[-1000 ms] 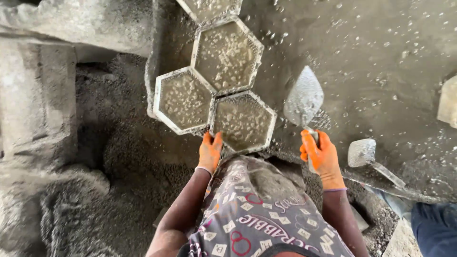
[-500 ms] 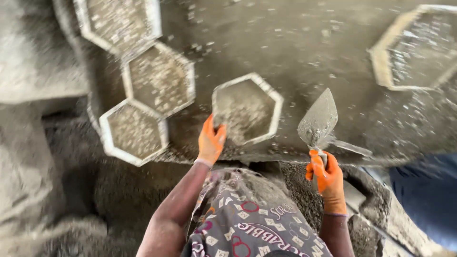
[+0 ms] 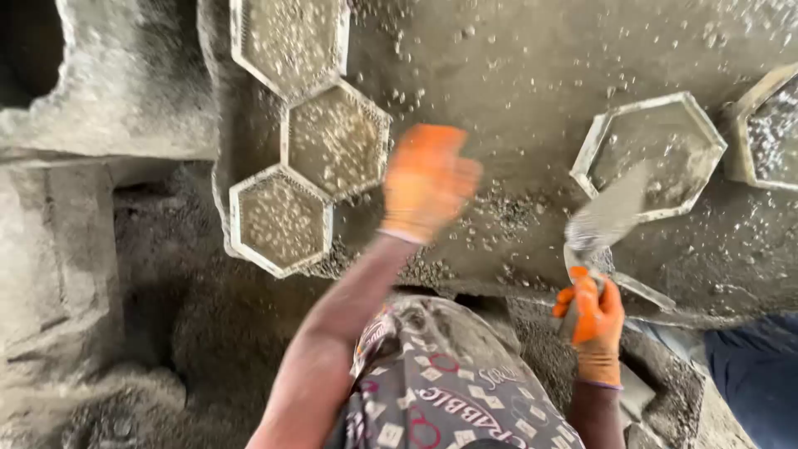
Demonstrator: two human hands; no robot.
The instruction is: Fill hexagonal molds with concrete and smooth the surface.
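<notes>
My left hand point(image 3: 426, 185), in an orange glove, hovers blurred over the wet grey slab point(image 3: 515, 91), holding nothing. In an orange glove too, my right hand point(image 3: 588, 313) grips the handle of a trowel point(image 3: 607, 218) whose blade points up toward a hexagonal mould point(image 3: 650, 155) part-filled with grey concrete. Three filled hexagonal moulds sit at the left: one at the top point(image 3: 291, 40), one in the middle point(image 3: 336, 138), one lowest point(image 3: 279, 219). They touch edge to edge.
Another hexagonal mould point(image 3: 769, 129) is cut off at the right edge. A second trowel blade point(image 3: 644, 291) lies by the slab's front edge. Loose gravel and concrete cover the ground at the left point(image 3: 75, 274). A dark blue trouser leg point(image 3: 752, 382) shows at the lower right.
One mould has slid to the right, away from the cluster. My left hand has let go of it and lifted off. The trowel has moved right with it.
</notes>
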